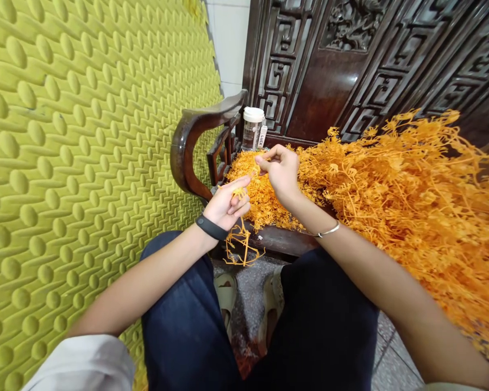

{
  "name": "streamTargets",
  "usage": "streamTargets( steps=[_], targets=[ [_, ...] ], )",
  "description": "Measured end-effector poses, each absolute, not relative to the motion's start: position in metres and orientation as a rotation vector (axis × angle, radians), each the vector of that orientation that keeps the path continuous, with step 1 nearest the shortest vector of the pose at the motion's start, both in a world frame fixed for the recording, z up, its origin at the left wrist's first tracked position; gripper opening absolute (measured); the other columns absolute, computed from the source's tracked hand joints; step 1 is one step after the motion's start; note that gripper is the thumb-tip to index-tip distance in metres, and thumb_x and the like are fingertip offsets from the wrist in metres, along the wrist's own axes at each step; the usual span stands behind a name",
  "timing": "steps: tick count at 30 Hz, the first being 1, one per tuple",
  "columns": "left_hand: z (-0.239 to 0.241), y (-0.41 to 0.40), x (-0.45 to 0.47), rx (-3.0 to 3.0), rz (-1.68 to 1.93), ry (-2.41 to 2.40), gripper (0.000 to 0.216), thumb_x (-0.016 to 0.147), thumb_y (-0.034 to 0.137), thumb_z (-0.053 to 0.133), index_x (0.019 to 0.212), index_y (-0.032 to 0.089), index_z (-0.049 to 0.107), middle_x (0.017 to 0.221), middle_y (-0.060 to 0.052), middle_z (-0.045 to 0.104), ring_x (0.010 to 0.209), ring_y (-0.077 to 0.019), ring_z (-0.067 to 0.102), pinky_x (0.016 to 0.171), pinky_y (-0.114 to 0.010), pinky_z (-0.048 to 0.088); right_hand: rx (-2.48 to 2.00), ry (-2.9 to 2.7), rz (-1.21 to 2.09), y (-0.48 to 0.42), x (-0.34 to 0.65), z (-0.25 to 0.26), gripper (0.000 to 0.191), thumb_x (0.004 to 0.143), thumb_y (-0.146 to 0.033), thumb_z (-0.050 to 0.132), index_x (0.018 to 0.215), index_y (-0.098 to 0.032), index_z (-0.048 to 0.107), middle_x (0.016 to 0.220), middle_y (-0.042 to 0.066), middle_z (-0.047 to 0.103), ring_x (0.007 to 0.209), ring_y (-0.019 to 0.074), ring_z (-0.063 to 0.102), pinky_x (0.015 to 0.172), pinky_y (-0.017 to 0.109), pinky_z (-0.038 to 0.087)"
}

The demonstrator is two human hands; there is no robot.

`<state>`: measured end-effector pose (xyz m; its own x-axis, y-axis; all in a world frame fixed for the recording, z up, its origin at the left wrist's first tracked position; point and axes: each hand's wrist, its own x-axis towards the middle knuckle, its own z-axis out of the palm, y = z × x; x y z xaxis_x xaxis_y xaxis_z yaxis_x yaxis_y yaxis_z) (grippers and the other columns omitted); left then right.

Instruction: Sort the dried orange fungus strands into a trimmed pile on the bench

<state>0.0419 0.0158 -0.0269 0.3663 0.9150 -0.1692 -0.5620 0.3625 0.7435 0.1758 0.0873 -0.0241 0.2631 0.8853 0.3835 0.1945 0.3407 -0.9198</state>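
My left hand (227,202) is closed around a thin orange plastic stem (244,247), whose branching end dangles below the fingers. Small yellow-orange bits show between those fingers. Close beside it, my right hand (283,169) pinches the stem's small upper tip (256,170) between thumb and forefinger. Beneath both hands lies a heap of small orange pieces (264,203) on the dark wooden seat. A large pile of branching orange artificial sprigs (424,212) spreads to the right.
A clear bottle with a white lid (253,115) stands behind the small heap. The curved wooden armrest (183,146) rises at left, beside a yellow-green textured foam mat (85,152). A carved dark wooden backrest (326,92) closes off the back.
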Motion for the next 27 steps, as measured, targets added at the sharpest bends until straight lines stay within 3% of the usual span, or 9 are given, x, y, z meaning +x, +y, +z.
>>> streamTargets(
  steps=[5,10,16,22,24,27],
  targets=[
    [-0.043,-0.019,0.029,0.716,0.870,0.673,0.030,0.084,0.018,0.055,0.111,0.008,0.061,0.028,0.013,0.029,0.025,-0.0027,0.012,0.026,-0.013,0.018,-1.239,-0.831,0.310,0.124,0.257,-0.019,0.025,0.077,-0.019,0.056,0.066,-0.021,0.034,0.066,-0.005,0.046,0.050,0.0059,0.048,0.051,0.024,0.044],
    [-0.052,-0.029,0.016,0.778,0.850,0.780,0.038,0.080,0.025,0.061,0.114,0.008,0.061,0.030,0.012,0.030,0.026,-0.0017,0.014,0.028,-0.013,0.021,-1.208,-1.112,0.292,0.124,0.296,-0.038,0.024,0.067,-0.021,0.067,0.075,-0.021,0.044,0.067,-0.003,0.051,0.056,0.0105,0.053,0.056,0.028,0.046],
    [-0.052,-0.023,0.018,0.803,0.865,0.785,0.033,0.082,0.025,0.059,0.111,0.008,0.063,0.030,0.012,0.030,0.027,-0.0025,0.015,0.029,-0.013,0.024,-1.302,-1.531,0.182,0.126,0.280,-0.052,0.014,0.072,-0.026,0.061,0.082,-0.019,0.053,0.085,0.005,0.059,0.076,0.0170,0.057,0.072,0.036,0.048],
    [-0.052,-0.022,0.022,0.807,0.868,0.749,0.030,0.086,0.021,0.053,0.112,0.009,0.063,0.030,0.012,0.027,0.028,-0.0037,0.014,0.030,-0.013,0.026,-1.360,-1.734,0.384,0.126,0.274,-0.060,0.045,0.065,-0.026,0.067,0.109,-0.022,0.055,0.122,0.009,0.052,0.100,0.0238,0.057,0.079,0.040,0.050],
    [-0.053,-0.021,0.022,0.804,0.872,0.735,0.031,0.087,0.021,0.052,0.114,0.010,0.062,0.030,0.012,0.026,0.028,-0.0040,0.014,0.030,-0.013,0.026,-1.377,-1.714,0.424,0.122,0.272,-0.058,0.043,0.064,-0.023,0.068,0.106,-0.020,0.057,0.122,0.010,0.051,0.103,0.0248,0.056,0.080,0.041,0.050],
    [-0.054,-0.020,0.020,0.804,0.899,0.715,0.032,0.088,0.022,0.051,0.116,0.010,0.060,0.031,0.012,0.025,0.030,-0.0045,0.013,0.031,-0.014,0.026,-1.326,-1.705,0.528,0.111,0.262,-0.047,0.026,0.066,-0.022,0.066,0.091,-0.017,0.062,0.111,0.010,0.059,0.093,0.0215,0.060,0.082,0.040,0.049]
  ],
)
